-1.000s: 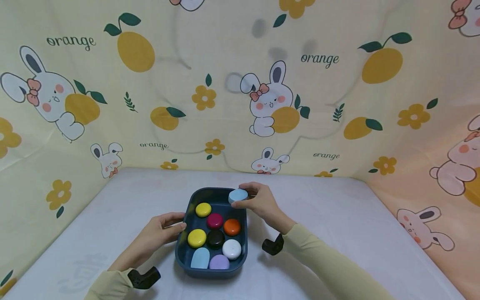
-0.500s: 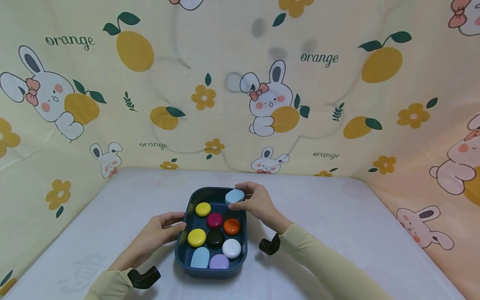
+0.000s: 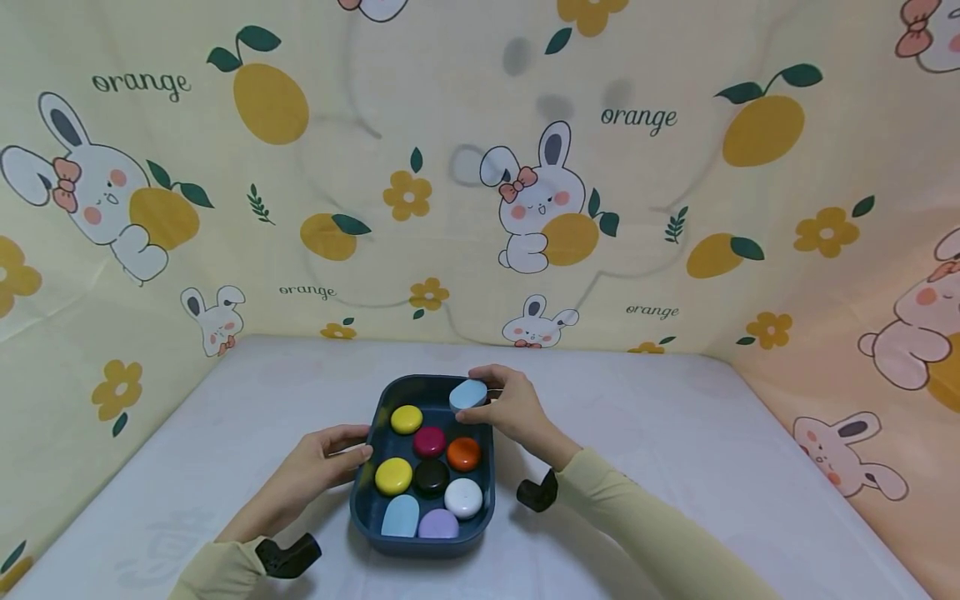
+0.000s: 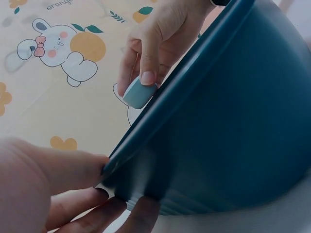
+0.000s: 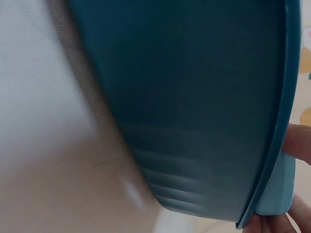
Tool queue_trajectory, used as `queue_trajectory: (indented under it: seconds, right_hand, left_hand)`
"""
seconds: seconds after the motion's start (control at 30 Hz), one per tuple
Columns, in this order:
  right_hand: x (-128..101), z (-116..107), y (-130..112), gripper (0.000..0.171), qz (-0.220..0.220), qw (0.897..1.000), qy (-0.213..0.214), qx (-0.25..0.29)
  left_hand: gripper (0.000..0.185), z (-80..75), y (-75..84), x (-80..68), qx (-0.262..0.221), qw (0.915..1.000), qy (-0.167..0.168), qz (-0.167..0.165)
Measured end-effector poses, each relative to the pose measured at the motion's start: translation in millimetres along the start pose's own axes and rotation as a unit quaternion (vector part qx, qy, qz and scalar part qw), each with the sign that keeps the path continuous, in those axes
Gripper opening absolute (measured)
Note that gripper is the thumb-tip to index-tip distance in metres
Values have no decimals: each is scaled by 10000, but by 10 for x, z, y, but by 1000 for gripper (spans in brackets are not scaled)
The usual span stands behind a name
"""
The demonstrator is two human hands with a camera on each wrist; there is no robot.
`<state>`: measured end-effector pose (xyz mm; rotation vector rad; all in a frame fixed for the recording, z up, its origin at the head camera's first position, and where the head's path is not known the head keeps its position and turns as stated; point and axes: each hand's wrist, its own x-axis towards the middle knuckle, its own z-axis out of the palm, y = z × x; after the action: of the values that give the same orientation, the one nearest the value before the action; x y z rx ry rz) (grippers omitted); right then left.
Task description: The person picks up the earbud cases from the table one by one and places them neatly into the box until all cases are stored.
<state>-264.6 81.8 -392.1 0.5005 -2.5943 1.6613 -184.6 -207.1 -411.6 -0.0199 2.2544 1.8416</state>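
Note:
My right hand [image 3: 517, 410] pinches a light blue oval block [image 3: 468, 395] between thumb and fingers, at the far right corner of a dark blue tray [image 3: 422, 547]. In the right wrist view, this block [image 5: 276, 191] stands just past the rim. My left hand [image 3: 318, 465] holds the tray's left side; in the left wrist view the thumb is at the rim and the fingers lie against the outer wall. Inside the tray sit two yellow discs [image 3: 407, 420], a crimson one [image 3: 430, 442], an orange one [image 3: 464, 454], a black one [image 3: 431, 477] and a white one [image 3: 463, 498].
A light blue arch-shaped block [image 3: 401, 517] and a lilac piece [image 3: 438, 524] lie at the tray's near end. White cloth [image 3: 630, 417] covers the table. Behind and beside it hangs a printed curtain [image 3: 450, 250]. Small black devices [image 3: 288, 556] sit at both wrists.
My right hand has shifted slightly left with the light blue oval block, further over the tray's corner. The left hand, tray and other pieces stay where they were.

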Motion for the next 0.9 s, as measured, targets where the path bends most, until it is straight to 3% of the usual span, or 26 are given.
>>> queue_trajectory:
  seconds: [0.5,0.9]
  right_hand:
    - [-23,25,-7,65,-93,9996,109,-248]
    - [-109,-123,-3,45,-199,9986,378,306]
  left_hand:
    - [48,15,-3,-3,-28,10000,-31,53]
    - [48,-2,-7,8,-35,9999,-57,108]
